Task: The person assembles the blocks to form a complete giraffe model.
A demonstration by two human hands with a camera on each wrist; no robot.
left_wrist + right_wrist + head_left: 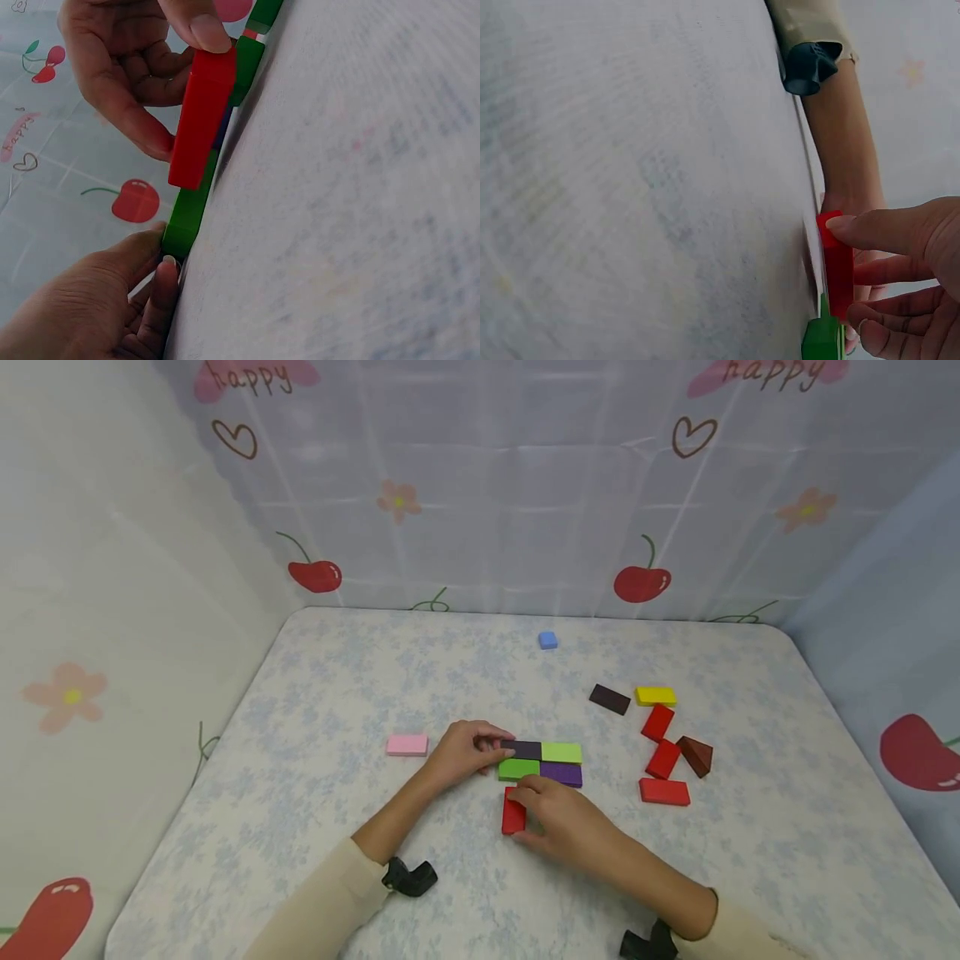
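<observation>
A red rectangular block (513, 811) is pinched between the thumb and fingers of the right hand (566, 817), at 7 o'clock from a flat cluster of four blocks; whether it is lifted off the tabletop (300, 693) cannot be told. In the cluster, a very dark block (523, 750) is set at 10 o'clock, a lime block (562, 752) at 2, a purple block (562, 774) at 4 and a green block (517, 769) at 8, with their sides pressed close. The left end of the cluster is touched by the thumb and fingers of the left hand (463, 750); whether the very dark block is pinched or merely steadied cannot be told.

From the cluster, a pink block (407, 745) is seen at 9 o'clock and a small blue block (548, 641) at 12. A black block (610, 699) and a yellow block (656, 696) are found at 2 o'clock. Near 3 o'clock, three loose red blocks (664, 792) are strung in a crooked line, with a brownish-red triangular block (696, 756) just beside them.
</observation>
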